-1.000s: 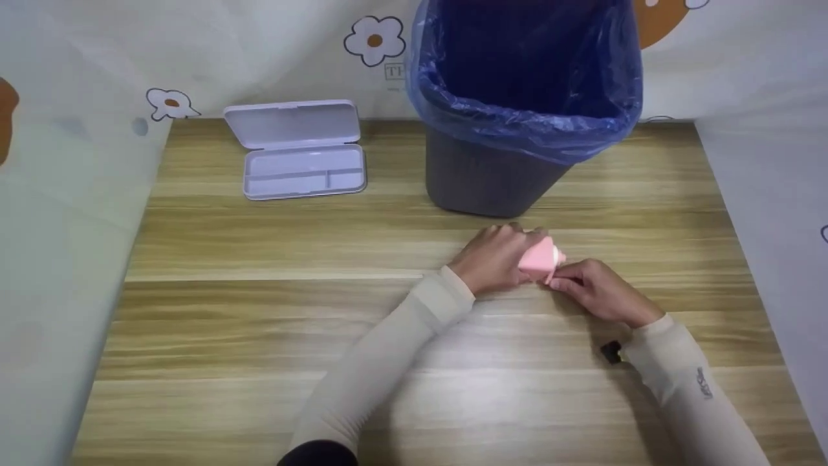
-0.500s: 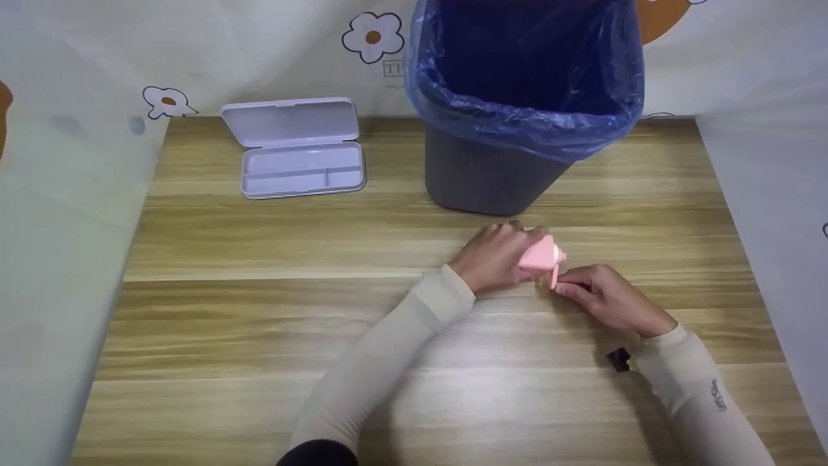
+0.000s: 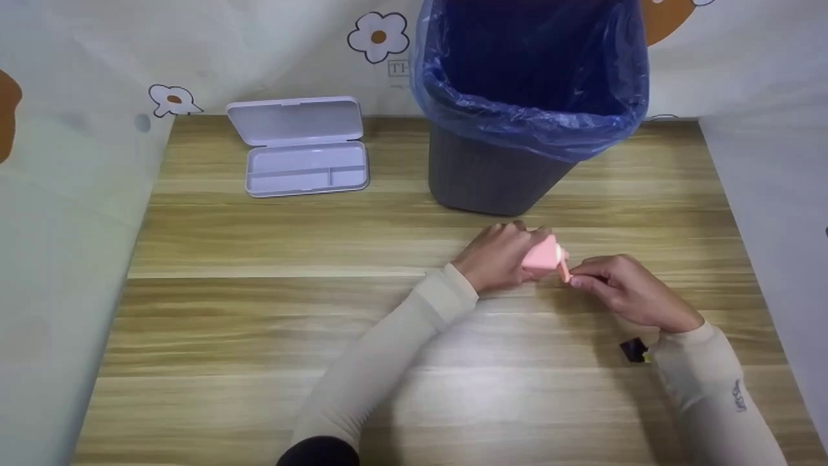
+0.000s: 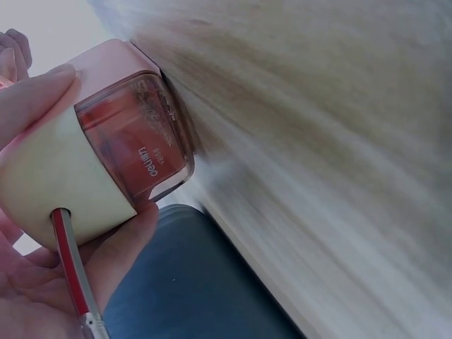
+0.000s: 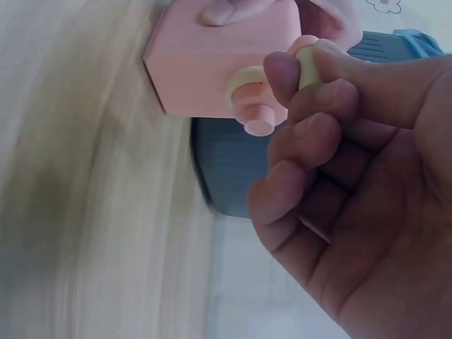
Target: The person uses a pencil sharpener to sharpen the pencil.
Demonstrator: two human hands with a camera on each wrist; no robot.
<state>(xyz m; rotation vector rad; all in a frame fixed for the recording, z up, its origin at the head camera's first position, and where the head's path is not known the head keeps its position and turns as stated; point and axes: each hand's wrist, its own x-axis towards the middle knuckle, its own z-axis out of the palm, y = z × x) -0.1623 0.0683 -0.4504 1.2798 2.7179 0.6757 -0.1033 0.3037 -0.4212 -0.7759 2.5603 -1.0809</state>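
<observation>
A pink and cream crank pencil sharpener [image 3: 541, 254] is held tilted over the wooden table by my left hand [image 3: 497, 257], its fingers around the body. Through its see-through window [image 4: 134, 138] the inside looks reddish; I cannot tell shavings from tint. A red-and-silver pencil [image 4: 70, 272] stands in the hole on the cream side, its tip hidden inside. My right hand [image 3: 627, 291] pinches the cream knob [image 5: 308, 68] of the crank between thumb and index finger. The pink crank arm [image 3: 564, 270] slants down and right in the head view.
A dark grey bin [image 3: 491, 175] with a blue liner [image 3: 524, 123] stands just behind the hands. Back left lies an open lilac pencil case [image 3: 291, 160] with divided compartments. Patterned sheeting [image 3: 284, 45] walls the wooden table [image 3: 233, 323] at the back and sides.
The right hand has shifted right, first dipping and then rising a little. The crank arm has swung from pointing down-left to down-right. The left hand and sharpener have stayed almost still.
</observation>
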